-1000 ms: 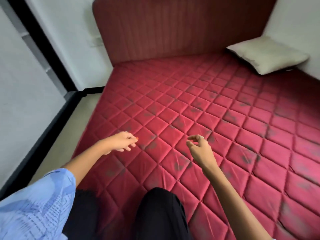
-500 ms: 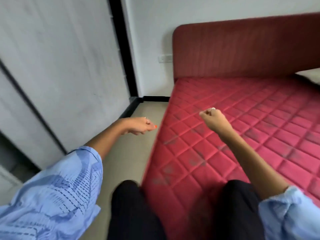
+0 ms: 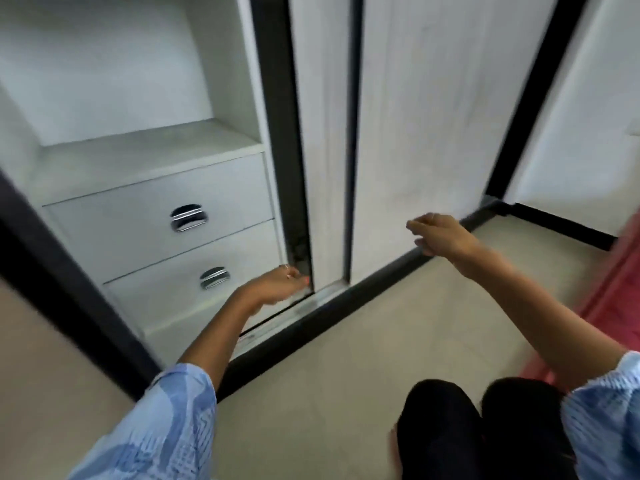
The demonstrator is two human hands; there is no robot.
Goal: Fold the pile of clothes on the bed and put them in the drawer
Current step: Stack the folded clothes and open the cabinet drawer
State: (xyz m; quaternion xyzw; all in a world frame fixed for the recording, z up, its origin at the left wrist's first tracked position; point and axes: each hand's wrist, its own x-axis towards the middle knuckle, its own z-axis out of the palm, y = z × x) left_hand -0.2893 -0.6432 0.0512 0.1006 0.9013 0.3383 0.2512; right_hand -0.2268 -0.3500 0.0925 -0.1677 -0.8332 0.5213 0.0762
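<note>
Fingers (image 3: 420, 226) of right hand (image 3: 441, 235) loosely curled, holding nothing; left hand (image 3: 277, 284) the same, beside black door frame (image 3: 277, 98). Upper drawer (image 3: 156, 216) and lower drawer (image 3: 180, 285): flat white fronts, chrome cup handles, closed, within open wardrobe. Smooth beige floor (image 3: 329, 375) between wardrobe and red bed edge (image 3: 620, 271). Clothes not in view.

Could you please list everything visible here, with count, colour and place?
drawers: two, white, shut, stacked in the wardrobe's lower left
handles: two, chrome, one per drawer front
shelf: one, white, above the drawers
sliding doors: two, white, black-framed, centre
floor: beige, bottom
bed: one, red, right edge
sleeves: two, light blue, lower corners
left hand: one, holding nothing, near the lower drawer
right hand: one, holding nothing, before the doors
</note>
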